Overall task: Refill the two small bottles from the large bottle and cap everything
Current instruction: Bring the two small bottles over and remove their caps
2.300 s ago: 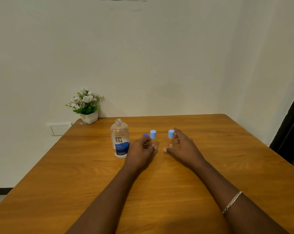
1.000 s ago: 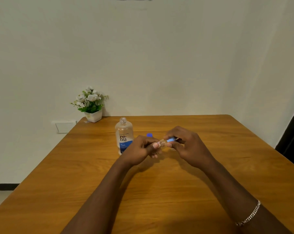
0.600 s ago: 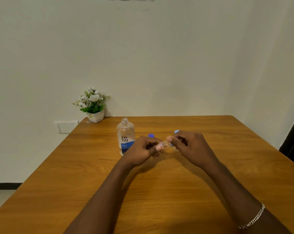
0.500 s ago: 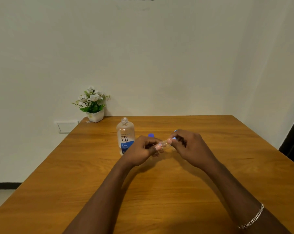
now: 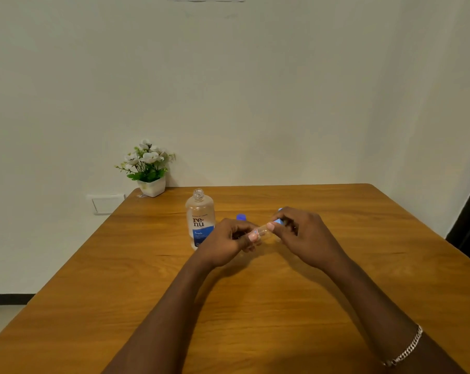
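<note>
Gripping a small clear bottle point(image 5: 261, 233) between them just right of frame centre, both hands meet above the wooden table point(image 5: 120, 279). Closed around the bottle's lower end, the left hand point(image 5: 228, 242) has its thumbnail pressed on the clear body, where a bit of red label print shows. Curled over the upper end, the right hand point(image 5: 302, 236) pinches the light blue cap point(image 5: 278, 220) between thumb and fingers, and only a sliver of that cap shows past the knuckles. Held this way, the bottle lies tilted, cap end up and to the right; whether it touches the tabletop cannot be told. A second blue cap point(image 5: 241, 217) peeks over the left hand's knuckles, and what it sits on is hidden. Left of the hands, partly overlapped by the left hand, the large Renu solution bottle point(image 5: 200, 217) stands upright with its threaded neck open and uncapped, its blue and white label facing the camera. Toward the upper left, a white pot of artificial white flowers point(image 5: 148, 168) sits at the table's far corner against the pale wall point(image 5: 255, 90). A silver chain bracelet point(image 5: 405, 349) circles the right wrist at lower right.
</note>
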